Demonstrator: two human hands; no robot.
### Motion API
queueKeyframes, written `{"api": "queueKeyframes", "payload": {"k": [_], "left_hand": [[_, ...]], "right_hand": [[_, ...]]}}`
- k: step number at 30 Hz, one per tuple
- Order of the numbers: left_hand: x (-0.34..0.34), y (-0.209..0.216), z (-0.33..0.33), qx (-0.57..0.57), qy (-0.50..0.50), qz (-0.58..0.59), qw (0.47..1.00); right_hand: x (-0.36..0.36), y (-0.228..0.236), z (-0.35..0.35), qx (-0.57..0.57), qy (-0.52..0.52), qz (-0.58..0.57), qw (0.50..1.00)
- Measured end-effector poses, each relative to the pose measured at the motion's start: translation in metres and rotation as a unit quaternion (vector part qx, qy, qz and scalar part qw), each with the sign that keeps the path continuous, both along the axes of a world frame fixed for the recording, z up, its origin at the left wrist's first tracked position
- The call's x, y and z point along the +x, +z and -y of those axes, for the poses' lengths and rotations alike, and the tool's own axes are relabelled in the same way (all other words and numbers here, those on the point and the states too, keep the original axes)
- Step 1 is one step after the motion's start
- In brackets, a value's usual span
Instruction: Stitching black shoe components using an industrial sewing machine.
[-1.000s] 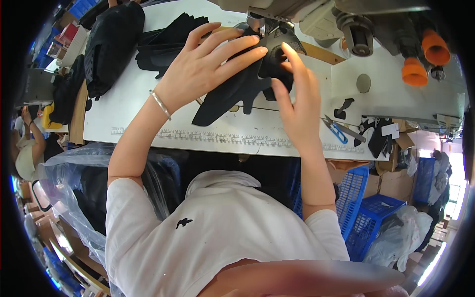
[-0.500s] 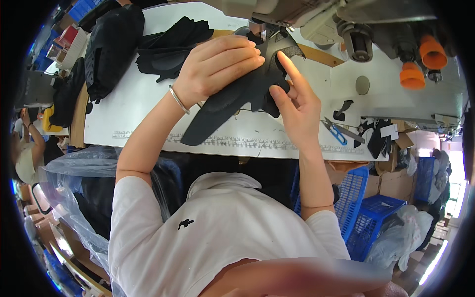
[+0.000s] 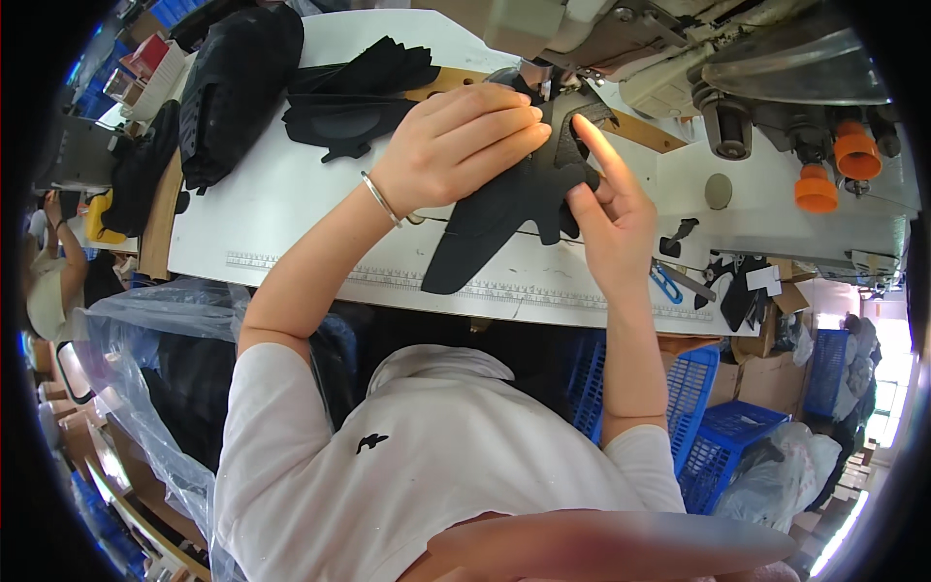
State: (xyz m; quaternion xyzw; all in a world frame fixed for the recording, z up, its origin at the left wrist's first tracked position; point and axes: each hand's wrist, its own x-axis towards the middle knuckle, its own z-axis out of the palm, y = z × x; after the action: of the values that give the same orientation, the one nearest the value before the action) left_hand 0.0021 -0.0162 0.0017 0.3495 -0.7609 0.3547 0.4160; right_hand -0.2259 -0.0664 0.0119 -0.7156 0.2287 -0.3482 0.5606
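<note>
A flat black shoe upper (image 3: 495, 218) with a mesh part lies on the white table under the sewing machine head (image 3: 621, 34). My left hand (image 3: 465, 145), a silver bangle on its wrist, rests flat over it with fingers stretched out side by side. On the right edge of the upper, my right hand (image 3: 621, 213) has its thumb pressed to the material and its index finger extended along the mesh. The other right fingers curl in, partly hidden, gripping that edge. The upper's long tail points toward me. The needle area is too small to make out.
Stacked black cut pieces (image 3: 354, 92) lie left of my hands, beside a large black bundle (image 3: 238, 92). Blue-handled snips (image 3: 666, 283) sit at the right. A printed ruler strip (image 3: 485, 296) runs along the front edge. Blue crates (image 3: 727, 427) stand below right; another person (image 3: 58, 272) is far left.
The view has shifted slightly. Both hands stay on the shoe upper, whose tail has swung a little to the right and points more steeply toward me.
</note>
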Motion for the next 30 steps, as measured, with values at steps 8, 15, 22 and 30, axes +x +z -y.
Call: {"api": "queueKeyframes", "payload": {"k": [8, 15, 22, 30], "left_hand": [[-0.005, 0.008, -0.008, 0.073, -0.058, -0.15, 0.984], [-0.002, 0.0, -0.015, 0.057, -0.008, -0.03, 0.998], [0.0, -0.002, -0.009, 0.024, -0.004, 0.015, 1.0], [0.001, 0.002, -0.012, 0.03, -0.012, 0.036, 0.999]], "right_hand": [[-0.001, 0.0, -0.009, 0.01, -0.005, 0.001, 1.0], [0.001, -0.006, -0.008, 0.02, 0.01, 0.022, 1.0], [-0.002, -0.007, -0.009, 0.022, 0.005, 0.015, 1.0], [-0.007, -0.003, -0.01, 0.0, -0.012, -0.044, 0.999]]}}
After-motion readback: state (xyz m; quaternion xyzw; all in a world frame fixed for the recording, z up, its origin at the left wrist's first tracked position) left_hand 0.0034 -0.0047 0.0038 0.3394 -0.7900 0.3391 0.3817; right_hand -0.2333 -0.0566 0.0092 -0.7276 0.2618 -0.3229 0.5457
